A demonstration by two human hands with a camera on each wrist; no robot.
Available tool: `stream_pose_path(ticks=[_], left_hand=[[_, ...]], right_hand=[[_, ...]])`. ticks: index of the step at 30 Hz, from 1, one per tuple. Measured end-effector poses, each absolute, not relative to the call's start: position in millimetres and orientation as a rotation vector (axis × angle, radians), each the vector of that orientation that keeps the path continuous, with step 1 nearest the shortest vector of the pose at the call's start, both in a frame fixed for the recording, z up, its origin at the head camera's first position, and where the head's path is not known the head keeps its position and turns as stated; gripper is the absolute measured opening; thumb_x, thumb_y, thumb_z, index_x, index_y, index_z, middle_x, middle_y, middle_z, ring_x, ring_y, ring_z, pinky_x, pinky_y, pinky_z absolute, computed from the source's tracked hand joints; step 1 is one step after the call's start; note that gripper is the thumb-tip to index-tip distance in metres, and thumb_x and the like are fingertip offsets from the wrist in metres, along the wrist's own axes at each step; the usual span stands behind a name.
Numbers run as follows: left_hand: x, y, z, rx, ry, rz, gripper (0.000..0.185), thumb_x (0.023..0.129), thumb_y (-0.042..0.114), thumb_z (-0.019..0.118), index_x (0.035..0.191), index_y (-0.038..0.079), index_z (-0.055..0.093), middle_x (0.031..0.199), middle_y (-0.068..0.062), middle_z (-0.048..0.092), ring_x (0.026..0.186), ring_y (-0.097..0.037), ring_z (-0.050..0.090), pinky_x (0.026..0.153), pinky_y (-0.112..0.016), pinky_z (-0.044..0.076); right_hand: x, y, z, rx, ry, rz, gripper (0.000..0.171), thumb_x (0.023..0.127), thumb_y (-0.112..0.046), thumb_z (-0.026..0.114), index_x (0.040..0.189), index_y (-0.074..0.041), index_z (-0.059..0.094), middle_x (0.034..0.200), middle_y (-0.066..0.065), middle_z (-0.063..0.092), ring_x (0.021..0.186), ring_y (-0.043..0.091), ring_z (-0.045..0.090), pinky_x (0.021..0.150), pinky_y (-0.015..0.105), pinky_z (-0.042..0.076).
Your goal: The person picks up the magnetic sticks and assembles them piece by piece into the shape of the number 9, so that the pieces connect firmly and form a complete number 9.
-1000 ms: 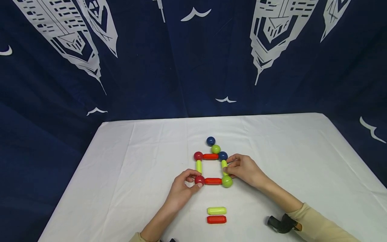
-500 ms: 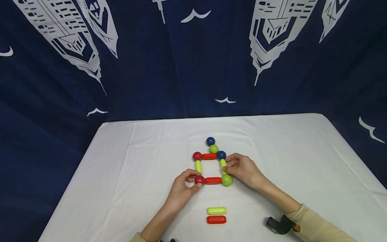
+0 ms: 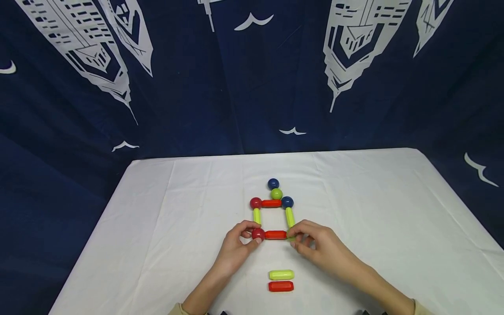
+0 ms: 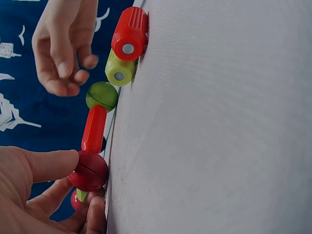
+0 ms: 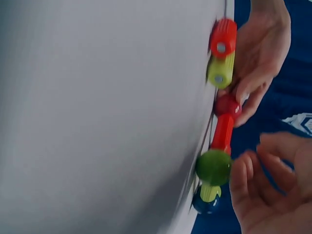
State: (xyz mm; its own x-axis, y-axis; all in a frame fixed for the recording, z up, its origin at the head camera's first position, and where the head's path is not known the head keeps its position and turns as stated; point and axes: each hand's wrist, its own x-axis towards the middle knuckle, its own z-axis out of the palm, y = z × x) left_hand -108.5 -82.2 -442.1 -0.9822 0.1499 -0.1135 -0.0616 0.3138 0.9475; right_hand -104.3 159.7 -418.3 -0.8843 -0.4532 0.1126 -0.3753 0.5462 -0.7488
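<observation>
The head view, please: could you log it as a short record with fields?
surface: white tablecloth
structure: square frame of rods and balls, lying flat
left hand: pinches red ball at the near left corner
right hand: at the near right corner, over green ball
loose rods: green rod, red rod, side by side
</observation>
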Motion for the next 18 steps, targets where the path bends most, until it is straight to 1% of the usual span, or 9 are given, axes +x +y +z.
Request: stream_pose_path(ticks=[3, 7, 12, 16, 18], left_hand=[[-109, -82, -442, 0.088, 2.401, 1.739, 0.029, 0.087, 0.006, 0.071, 0.115, 0.011, 0.067, 0.102, -0.004, 0.058, 0.095, -0.023, 0.048, 0.062, -0.024, 0.042], [-109, -82, -443, 0.094, 2.399, 1.744, 0.029, 0.087, 0.005, 0.072, 0.115, 0.010, 0.067, 0.103, -0.004, 0.058, 0.095, -0.023, 0.047, 0.064, -0.024, 0.041], [-109, -82, -443, 0.099, 2.389, 1.753, 0.029, 0.087, 0.005, 0.071, 0.116, 0.010, 0.066, 0.103, -0.004, 0.058, 0.095, -0.023, 0.047, 0.066, -0.025, 0.041], [-108, -82, -443, 0.109, 2.389, 1.760, 0.029, 0.087, 0.005, 0.071, 0.116, 0.009, 0.066, 0.103, -0.004, 0.058, 0.095, -0.023, 0.047, 0.067, -0.026, 0.041], [-108, -82, -443, 0.112, 2.385, 1.765, 0.029, 0.087, 0.005, 0.071, 0.116, 0.009, 0.066, 0.103, -0.004, 0.058, 0.095, -0.023, 0.047, 0.067, -0.026, 0.040]], right_hand=[[-98, 158, -421, -0.789, 2.526, -1.230, 0.021, 0.088, -0.009, 0.073, 0.107, -0.017, 0.070, 0.090, -0.013, 0.061, 0.079, 0.006, 0.057, 0.069, 0.024, 0.051], [-92, 156, -425, -0.784, 2.352, -1.211, 0.022, 0.089, -0.016, 0.074, 0.110, -0.020, 0.070, 0.089, -0.013, 0.062, 0.081, 0.006, 0.058, 0.070, 0.024, 0.051], [-89, 152, -429, -0.813, 2.263, -1.201, 0.024, 0.087, -0.018, 0.075, 0.111, -0.023, 0.071, 0.096, -0.014, 0.065, 0.079, 0.005, 0.060, 0.071, 0.024, 0.051], [-90, 148, -430, -0.845, 2.276, -1.141, 0.026, 0.087, -0.019, 0.076, 0.111, -0.026, 0.071, 0.102, -0.018, 0.065, 0.082, 0.003, 0.057, 0.072, 0.023, 0.050], [-90, 147, -430, -0.832, 2.285, -1.119, 0.026, 0.087, -0.018, 0.076, 0.112, -0.024, 0.071, 0.100, -0.018, 0.064, 0.083, 0.002, 0.056, 0.073, 0.023, 0.050]])
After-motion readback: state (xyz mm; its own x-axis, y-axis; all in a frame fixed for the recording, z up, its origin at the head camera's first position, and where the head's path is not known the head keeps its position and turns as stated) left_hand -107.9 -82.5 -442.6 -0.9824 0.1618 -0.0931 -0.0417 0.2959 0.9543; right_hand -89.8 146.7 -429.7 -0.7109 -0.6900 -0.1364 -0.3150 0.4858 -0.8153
